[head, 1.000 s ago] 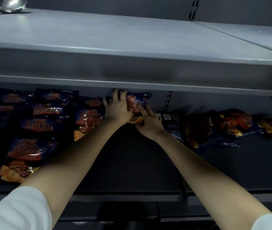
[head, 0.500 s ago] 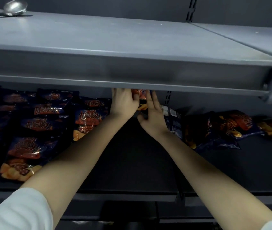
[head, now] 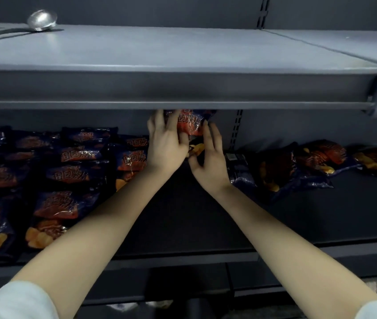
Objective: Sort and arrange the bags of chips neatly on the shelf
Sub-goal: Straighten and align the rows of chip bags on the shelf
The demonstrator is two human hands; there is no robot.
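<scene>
Held chip bag (head: pixel 191 125): upright at the far middle of the lower shelf (head: pixel 206 217), between both hands; its top is hidden behind the front lip of the upper shelf (head: pixel 182 88).
Left hand (head: pixel 166 146): its grip is closed on the bag, fingers spread across the front and thumb tucked at the lower edge.
Right hand (head: pixel 212 160): grip open, fingers fairly straight and laid along the bag's right edge, thumb bent near the bottom corner.
Arranged bags (head: pixel 74 157): dark blue and red packs lying in overlapping rows on the left of the lower shelf, just beside the left hand.
Loose bags (head: pixel 309 166): a jumbled cluster on the right, at mixed angles.
Ladles (head: pixel 42 19): two metal bowls at the far left of the upper shelf.
Sleeves (head: pixel 17 302): white, at both near corners.
</scene>
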